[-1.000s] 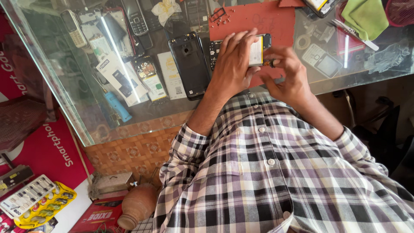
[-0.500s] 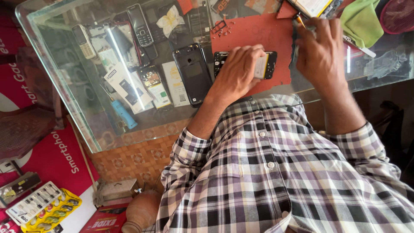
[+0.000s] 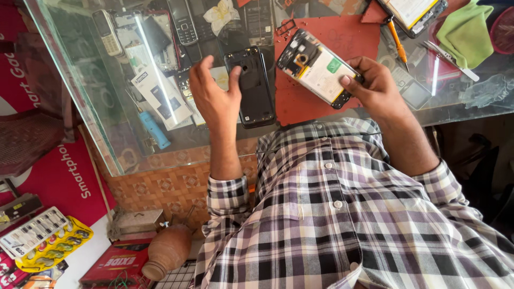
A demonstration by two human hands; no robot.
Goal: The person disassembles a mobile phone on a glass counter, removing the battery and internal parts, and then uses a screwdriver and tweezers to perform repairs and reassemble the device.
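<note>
A glass counter [image 3: 134, 150] fills the view, a red mat [image 3: 342, 48] lying on it. The right hand [image 3: 377, 88] grips an opened phone [image 3: 317, 67] above the mat, its innards showing. The left hand [image 3: 214, 96], fingers loosely spread, rests against a black back cover [image 3: 250, 88] on the glass. An orange-handled tool [image 3: 397, 44] lies near.

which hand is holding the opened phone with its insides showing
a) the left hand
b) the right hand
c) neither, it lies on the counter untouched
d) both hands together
b, the right hand grips the opened phone by its lower end over the red mat, while the left hand is apart from it, beside the black back cover.
</note>
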